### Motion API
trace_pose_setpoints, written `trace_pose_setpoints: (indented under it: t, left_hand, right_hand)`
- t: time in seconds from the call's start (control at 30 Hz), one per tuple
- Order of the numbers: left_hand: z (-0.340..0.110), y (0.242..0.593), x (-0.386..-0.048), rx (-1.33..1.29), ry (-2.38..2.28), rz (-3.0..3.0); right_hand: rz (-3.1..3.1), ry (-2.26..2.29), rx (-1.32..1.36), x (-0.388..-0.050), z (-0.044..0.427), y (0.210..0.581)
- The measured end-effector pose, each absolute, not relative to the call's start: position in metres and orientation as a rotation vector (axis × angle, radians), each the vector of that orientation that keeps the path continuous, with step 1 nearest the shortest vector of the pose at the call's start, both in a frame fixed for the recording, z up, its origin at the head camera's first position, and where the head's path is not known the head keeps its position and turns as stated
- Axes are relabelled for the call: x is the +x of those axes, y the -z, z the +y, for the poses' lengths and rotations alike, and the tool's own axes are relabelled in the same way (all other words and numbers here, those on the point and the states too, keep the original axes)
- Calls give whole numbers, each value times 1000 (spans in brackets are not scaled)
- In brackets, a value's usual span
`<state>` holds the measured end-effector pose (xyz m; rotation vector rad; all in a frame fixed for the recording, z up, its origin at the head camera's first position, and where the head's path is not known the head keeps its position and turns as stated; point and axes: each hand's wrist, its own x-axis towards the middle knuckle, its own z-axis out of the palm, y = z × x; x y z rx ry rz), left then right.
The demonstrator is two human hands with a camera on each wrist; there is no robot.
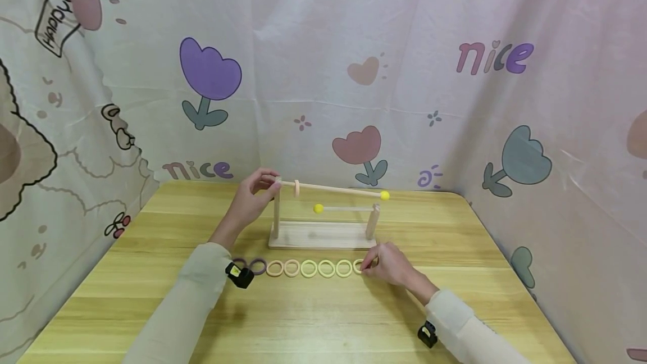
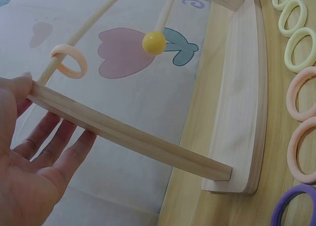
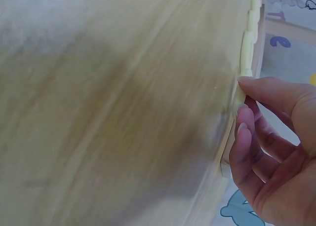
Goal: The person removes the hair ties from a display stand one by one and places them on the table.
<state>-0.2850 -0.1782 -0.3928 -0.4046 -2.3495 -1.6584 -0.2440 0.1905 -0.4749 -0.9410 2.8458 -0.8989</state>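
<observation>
A wooden stand (image 1: 323,236) has two upright posts, each with a rod ending in a yellow ball. My left hand (image 1: 258,190) grips the top of the left post (image 2: 123,130) between thumb and fingers. A peach ring (image 1: 296,188) hangs on the upper rod (image 1: 338,189), close to that hand. At the right end of a row of rings, my right hand (image 1: 388,264) pinches a pale yellow ring (image 3: 240,95) between thumb and fingers. Fingers partly cover this ring in the head view.
Left of the pinched ring lie more pale yellow rings (image 1: 326,268), two peach rings (image 1: 292,268) and two purple rings (image 1: 258,266), one partly hidden by the left wrist camera. A patterned cloth (image 1: 303,83) hangs behind the wooden table (image 1: 323,324).
</observation>
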Motion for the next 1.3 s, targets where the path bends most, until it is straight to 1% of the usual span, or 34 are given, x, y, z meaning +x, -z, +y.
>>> trace_pose_setpoints:
  t: [0.7,1.3]
  left_hand:
    - [-178,392,-284,-409,1654,-2347]
    - [-178,394,-285,-407,1639,-2353]
  right_hand:
    - [2836,831,-948,-243,190,474]
    - [2840,820,-888,-242,188,470]
